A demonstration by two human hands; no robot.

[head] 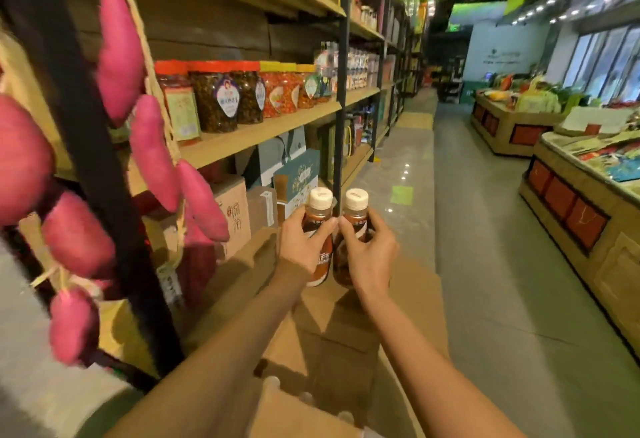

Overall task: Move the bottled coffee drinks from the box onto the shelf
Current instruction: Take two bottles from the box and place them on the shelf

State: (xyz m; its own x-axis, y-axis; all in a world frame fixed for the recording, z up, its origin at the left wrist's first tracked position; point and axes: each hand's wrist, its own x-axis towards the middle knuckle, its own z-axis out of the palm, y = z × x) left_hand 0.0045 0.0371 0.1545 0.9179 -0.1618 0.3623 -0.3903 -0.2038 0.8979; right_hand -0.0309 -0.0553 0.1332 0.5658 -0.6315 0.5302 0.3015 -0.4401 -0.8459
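My left hand (302,242) grips a brown coffee bottle (318,219) with a cream cap. Right beside it, my right hand (369,251) grips a second bottle (356,217) of the same kind. Both bottles are upright, held side by side in the air above the open cardboard box (346,333). White caps of more bottles (306,397) show in the box near the bottom edge. The wooden shelf (263,132) runs along the left, its black upright post (341,108) just behind the bottles.
Jars with red and yellow lids (221,98) fill the middle shelf. Cartons and gift boxes (296,174) stand on the lower shelf. Pink stuffed sweet potatoes (149,150) hang on a rope at the left. Produce display counters (571,174) line the right of the tiled aisle.
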